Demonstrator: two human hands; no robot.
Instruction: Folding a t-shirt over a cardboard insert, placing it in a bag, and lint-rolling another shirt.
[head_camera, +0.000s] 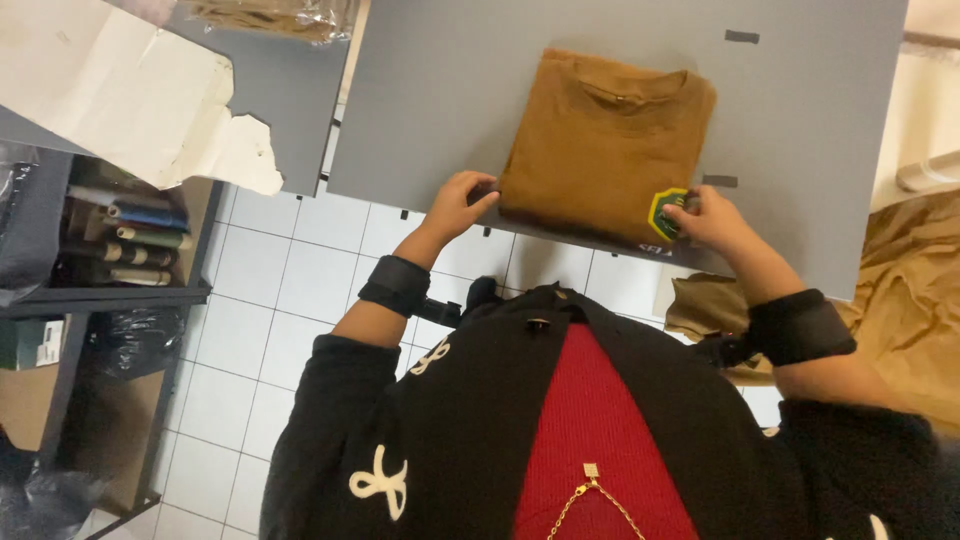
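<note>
Hands (left hand (458, 204), right hand (712, 219)) pinch folded brown shirt's (600, 140) near corners.

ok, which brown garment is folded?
The brown T-shirt on the grey board, held by both hands; the brown fabric at the right lies crumpled.

Head camera, steeply downward, close

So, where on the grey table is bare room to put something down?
The grey table is bare right of the folded brown shirt, and also on its left, up to the table's left edge. The near edge is crowded: left hand and right hand grip the shirt there.
</note>
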